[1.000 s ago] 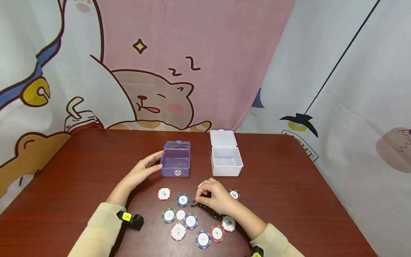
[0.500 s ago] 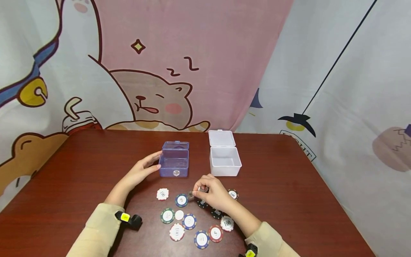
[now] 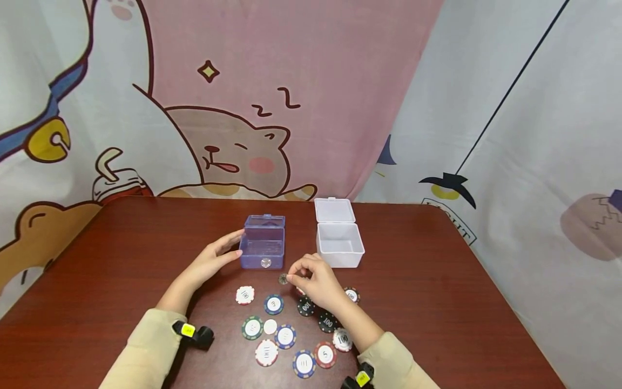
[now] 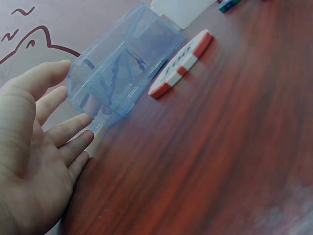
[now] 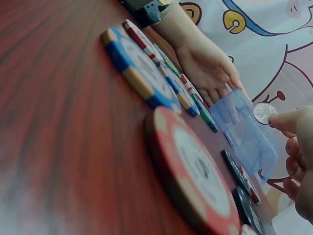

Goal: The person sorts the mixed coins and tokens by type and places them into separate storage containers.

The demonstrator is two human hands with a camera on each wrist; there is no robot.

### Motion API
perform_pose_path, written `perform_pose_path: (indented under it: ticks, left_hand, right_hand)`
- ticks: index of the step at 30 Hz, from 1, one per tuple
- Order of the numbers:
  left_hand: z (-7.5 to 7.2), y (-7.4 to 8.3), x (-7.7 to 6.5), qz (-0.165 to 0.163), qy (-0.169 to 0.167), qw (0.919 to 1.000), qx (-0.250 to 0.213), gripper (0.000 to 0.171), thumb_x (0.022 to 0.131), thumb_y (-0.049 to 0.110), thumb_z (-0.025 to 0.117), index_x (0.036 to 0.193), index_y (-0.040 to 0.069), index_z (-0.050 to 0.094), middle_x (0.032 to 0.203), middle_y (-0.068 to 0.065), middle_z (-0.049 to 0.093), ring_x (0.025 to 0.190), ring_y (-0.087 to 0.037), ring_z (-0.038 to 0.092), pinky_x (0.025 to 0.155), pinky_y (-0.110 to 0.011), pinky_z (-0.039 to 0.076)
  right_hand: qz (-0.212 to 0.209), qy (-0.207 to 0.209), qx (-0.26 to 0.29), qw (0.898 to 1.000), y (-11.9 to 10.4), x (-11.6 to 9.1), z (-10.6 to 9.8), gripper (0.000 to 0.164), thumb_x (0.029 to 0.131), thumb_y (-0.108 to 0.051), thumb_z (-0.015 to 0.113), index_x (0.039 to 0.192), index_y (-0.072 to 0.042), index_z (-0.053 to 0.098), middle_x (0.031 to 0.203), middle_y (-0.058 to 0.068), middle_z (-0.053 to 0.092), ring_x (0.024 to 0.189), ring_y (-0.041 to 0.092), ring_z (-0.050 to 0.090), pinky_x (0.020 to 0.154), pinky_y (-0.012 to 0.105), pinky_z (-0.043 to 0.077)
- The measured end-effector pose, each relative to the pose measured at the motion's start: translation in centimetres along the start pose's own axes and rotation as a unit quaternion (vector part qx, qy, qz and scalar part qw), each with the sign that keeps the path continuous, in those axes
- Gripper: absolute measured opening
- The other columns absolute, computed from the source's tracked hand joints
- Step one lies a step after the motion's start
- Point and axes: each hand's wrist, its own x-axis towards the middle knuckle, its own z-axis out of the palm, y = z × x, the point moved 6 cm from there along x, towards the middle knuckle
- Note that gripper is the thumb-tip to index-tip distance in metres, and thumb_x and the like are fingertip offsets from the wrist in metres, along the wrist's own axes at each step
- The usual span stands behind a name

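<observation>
My left hand [image 3: 214, 259] touches the left side of a translucent blue-purple box [image 3: 262, 251] with extended fingers, its lid standing open. In the left wrist view, my fingers lie along the end wall of the box. A round silvery disc [image 3: 265, 262] shows at the box's front. My right hand [image 3: 318, 281] pinches a silvery coin [image 5: 264, 113] between thumb and finger, just in front of the box and above the table. A red-and-white poker chip [image 4: 181, 64] lies near the blue box.
A white box [image 3: 340, 248] with raised lid stands right of the blue one. Several chips lie in front, among them green [image 3: 252, 328], blue [image 3: 304, 363], red [image 3: 325, 355] and black [image 3: 328, 322]. A small white disc [image 3: 270, 326] sits among them. A printed curtain [image 3: 311, 97] hangs behind.
My right hand has lifted the coin from among the chips and moved it forward and left, toward the blue box. The left hand stays against the box. The head view has shifted slightly.
</observation>
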Motion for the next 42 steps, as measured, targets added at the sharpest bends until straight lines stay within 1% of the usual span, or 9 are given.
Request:
perform_pose_path:
  ticks: [16, 22, 24, 26, 27, 31, 33, 34, 42]
  left_hand:
    - [0.1, 0.4, -0.1, -0.002, 0.003, 1.0000, 0.000, 0.056, 0.094, 0.009, 0.059, 0.145, 0.004, 0.039, 0.144, -0.022, 0.041, 0.133, -0.040, 0.033, 0.106, -0.059, 0.021]
    - [0.1, 0.1, 0.0, -0.003, 0.002, 1.0000, -0.001, 0.056, 0.094, 0.011, 0.060, 0.145, 0.004, 0.039, 0.144, -0.022, 0.041, 0.134, -0.039, 0.032, 0.106, -0.059, 0.020]
    - [0.0, 0.1, 0.0, -0.004, 0.002, 1.0000, 0.000, 0.056, 0.094, 0.011, 0.060, 0.145, 0.005, 0.039, 0.144, -0.022, 0.041, 0.134, -0.039, 0.032, 0.106, -0.058, 0.021]
    - [0.0, 0.1, 0.0, -0.005, 0.002, 1.0000, 0.002, 0.056, 0.094, 0.011, 0.060, 0.145, 0.006, 0.039, 0.144, -0.022, 0.041, 0.134, -0.039, 0.032, 0.106, -0.058, 0.021]
    - [0.0, 0.2, 0.0, -0.005, 0.003, 1.0000, 0.002, 0.055, 0.094, 0.011, 0.060, 0.145, 0.006, 0.040, 0.144, -0.021, 0.041, 0.134, -0.038, 0.032, 0.106, -0.058, 0.021]
    - [0.1, 0.3, 0.0, -0.005, 0.003, 1.0000, 0.001, 0.055, 0.094, 0.008, 0.059, 0.145, 0.007, 0.040, 0.143, -0.021, 0.042, 0.134, -0.038, 0.033, 0.106, -0.058, 0.022]
    - [0.1, 0.3, 0.0, -0.005, 0.003, 1.0000, 0.000, 0.054, 0.094, 0.008, 0.058, 0.145, 0.006, 0.040, 0.143, -0.021, 0.042, 0.134, -0.038, 0.033, 0.106, -0.058, 0.022]
    - [0.1, 0.3, 0.0, -0.004, 0.003, 1.0000, 0.000, 0.055, 0.094, 0.007, 0.058, 0.145, 0.006, 0.040, 0.143, -0.021, 0.042, 0.134, -0.038, 0.033, 0.106, -0.058, 0.021]
    - [0.1, 0.4, -0.1, -0.009, 0.005, 0.9999, 0.003, 0.056, 0.094, 0.009, 0.059, 0.146, 0.006, 0.038, 0.144, -0.021, 0.041, 0.134, -0.040, 0.033, 0.105, -0.059, 0.022]
  right_hand:
    - [0.020, 0.056, 0.012, 0.998, -0.5, 1.8, 0.1, 0.010, 0.077, -0.008, 0.077, 0.075, -0.014, 0.070, 0.067, -0.009, 0.045, 0.074, 0.013, 0.042, 0.065, 0.027, 0.035]
    - [0.011, 0.080, 0.021, 0.997, -0.6, 2.5, 0.5, 0.010, 0.076, -0.006, 0.077, 0.075, -0.012, 0.069, 0.067, -0.007, 0.045, 0.072, 0.012, 0.043, 0.067, 0.029, 0.036]
    - [0.010, 0.085, 0.025, 0.996, -0.6, 2.8, 0.6, 0.010, 0.076, -0.006, 0.077, 0.075, -0.011, 0.069, 0.067, -0.007, 0.045, 0.070, 0.012, 0.044, 0.069, 0.030, 0.036]
    - [0.011, 0.089, 0.028, 0.996, -0.6, 3.1, 0.8, 0.010, 0.077, -0.006, 0.077, 0.075, -0.011, 0.069, 0.067, -0.007, 0.045, 0.070, 0.012, 0.044, 0.078, 0.032, 0.036]
    - [0.012, 0.091, 0.029, 0.995, -0.6, 3.2, 0.8, 0.010, 0.077, -0.007, 0.077, 0.075, -0.011, 0.068, 0.067, -0.007, 0.045, 0.069, 0.011, 0.044, 0.079, 0.032, 0.036]
    - [0.018, 0.102, 0.025, 0.994, -0.6, 3.7, 1.0, 0.009, 0.078, -0.009, 0.077, 0.075, -0.012, 0.069, 0.068, -0.007, 0.046, 0.070, 0.012, 0.044, 0.076, 0.030, 0.037]
    - [0.022, 0.106, 0.018, 0.994, -0.5, 4.0, 1.1, 0.009, 0.078, -0.011, 0.077, 0.075, -0.012, 0.069, 0.068, -0.007, 0.047, 0.071, 0.012, 0.044, 0.067, 0.029, 0.037]
    - [0.025, 0.109, 0.015, 0.994, -0.5, 4.2, 1.2, 0.009, 0.078, -0.011, 0.077, 0.075, -0.012, 0.069, 0.069, -0.007, 0.047, 0.071, 0.012, 0.044, 0.065, 0.028, 0.036]
    - [0.059, 0.121, 0.021, 0.991, 0.1, 5.9, 1.2, 0.009, 0.080, -0.012, 0.077, 0.077, -0.009, 0.069, 0.069, -0.006, 0.046, 0.073, 0.013, 0.043, 0.065, 0.027, 0.036]
